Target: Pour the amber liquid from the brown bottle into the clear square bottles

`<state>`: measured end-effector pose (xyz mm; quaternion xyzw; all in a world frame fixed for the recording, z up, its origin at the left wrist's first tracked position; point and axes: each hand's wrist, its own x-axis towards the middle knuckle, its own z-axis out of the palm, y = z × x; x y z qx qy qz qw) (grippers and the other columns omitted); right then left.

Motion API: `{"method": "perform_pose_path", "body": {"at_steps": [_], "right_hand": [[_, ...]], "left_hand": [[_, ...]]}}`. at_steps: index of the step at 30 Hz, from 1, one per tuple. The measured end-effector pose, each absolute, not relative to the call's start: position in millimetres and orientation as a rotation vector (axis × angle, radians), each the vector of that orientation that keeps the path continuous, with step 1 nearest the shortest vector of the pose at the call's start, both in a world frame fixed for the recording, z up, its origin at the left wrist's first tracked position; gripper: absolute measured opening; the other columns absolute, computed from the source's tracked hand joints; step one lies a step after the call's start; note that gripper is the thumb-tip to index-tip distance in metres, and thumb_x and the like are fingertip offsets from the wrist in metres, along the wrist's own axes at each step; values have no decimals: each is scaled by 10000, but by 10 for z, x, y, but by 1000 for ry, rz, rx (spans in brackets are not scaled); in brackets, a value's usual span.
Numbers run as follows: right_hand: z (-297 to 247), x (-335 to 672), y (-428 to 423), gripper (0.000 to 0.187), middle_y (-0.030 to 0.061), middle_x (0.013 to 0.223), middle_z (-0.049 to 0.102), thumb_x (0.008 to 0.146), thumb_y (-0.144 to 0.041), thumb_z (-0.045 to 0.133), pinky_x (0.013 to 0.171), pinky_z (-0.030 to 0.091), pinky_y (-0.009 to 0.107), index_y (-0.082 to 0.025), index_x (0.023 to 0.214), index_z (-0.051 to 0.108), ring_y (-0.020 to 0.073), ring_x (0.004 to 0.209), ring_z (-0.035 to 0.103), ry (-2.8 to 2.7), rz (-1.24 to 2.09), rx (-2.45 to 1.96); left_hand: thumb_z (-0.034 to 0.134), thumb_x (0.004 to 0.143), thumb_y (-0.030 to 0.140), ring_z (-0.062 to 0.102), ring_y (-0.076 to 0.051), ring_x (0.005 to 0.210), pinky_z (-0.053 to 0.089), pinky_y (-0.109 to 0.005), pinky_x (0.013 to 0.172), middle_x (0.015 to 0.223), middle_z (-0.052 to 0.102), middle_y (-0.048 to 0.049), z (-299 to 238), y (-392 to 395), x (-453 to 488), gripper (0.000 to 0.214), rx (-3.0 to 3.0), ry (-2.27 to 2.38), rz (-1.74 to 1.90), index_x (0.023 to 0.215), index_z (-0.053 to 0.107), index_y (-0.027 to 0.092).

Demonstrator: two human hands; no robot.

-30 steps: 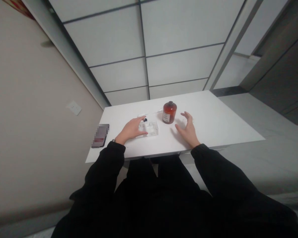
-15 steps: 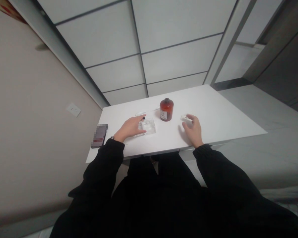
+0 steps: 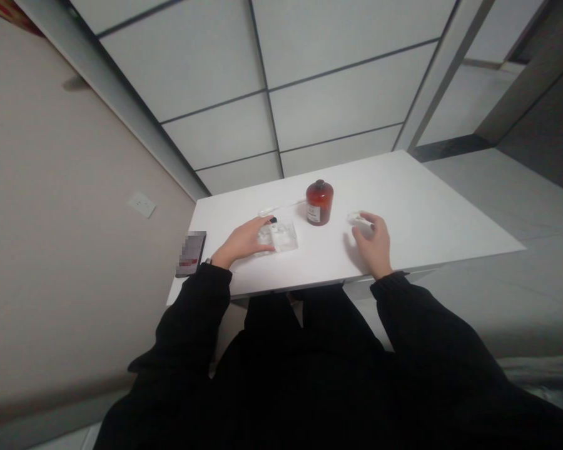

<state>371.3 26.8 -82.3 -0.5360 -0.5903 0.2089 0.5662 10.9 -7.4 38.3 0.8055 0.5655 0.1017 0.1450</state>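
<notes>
On the white table, my left hand spans a low clear box, thumb along its near side and fingers along the far side. A small black piece shows at the left fingertips; its kind is unclear. To the right, my right hand is curled, with a small clear piece between thumb and fingers; the fingers partly cover it. Between both hands, farther back, stands a brown-red bottle with a pale label and a dark top. A thin clear strip lies left of the bottle.
A phone lies at the table's left edge, beside the wall with a socket. White panelled doors rise behind the table. My legs are against its near edge.
The view has shifted a little. My left hand has drawn slightly left over the clear box, so more of the box shows. My right hand stays by the small clear piece.
</notes>
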Motion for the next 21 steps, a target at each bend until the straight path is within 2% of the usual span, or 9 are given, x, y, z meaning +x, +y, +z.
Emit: {"method": "perform_pose_path", "body": {"at_steps": [5,10,14,21], "right_hand": [[-813,3724,259,392,136,1294,686,863,-380,626,1151,454,643,-244,1230,614,332,1275,621,-1380,488,-1269],[-804,3730,248,385,127,1306,684,867,-367,623,1160,450,637,-246,1233,612,324,1275,620,-1375,488,-1284],[-786,3727,235,381,131,1299,690,868,-368,621,1153,458,627,-240,1227,617,322,1272,627,-1377,491,-1284],[-773,3733,229,350,124,1291,691,880,-372,620,1152,456,634,-250,1208,622,320,1264,630,-1382,500,-1275]], "left_hand": [[916,748,498,652,-357,1367,503,-488,1150,1457,697,-131,382,-69,178,1001,2285,1675,332,1599,465,225],[909,765,467,664,-319,1356,489,-455,1171,1500,674,-116,393,-98,201,1005,2271,1664,383,1619,434,238],[882,786,436,668,-314,1351,494,-443,1166,1470,692,-113,401,-110,219,962,2263,1650,393,1614,443,219],[854,797,414,681,-306,1323,510,-439,1147,1448,704,-79,407,-116,263,928,2265,1629,393,1612,441,253]]}}
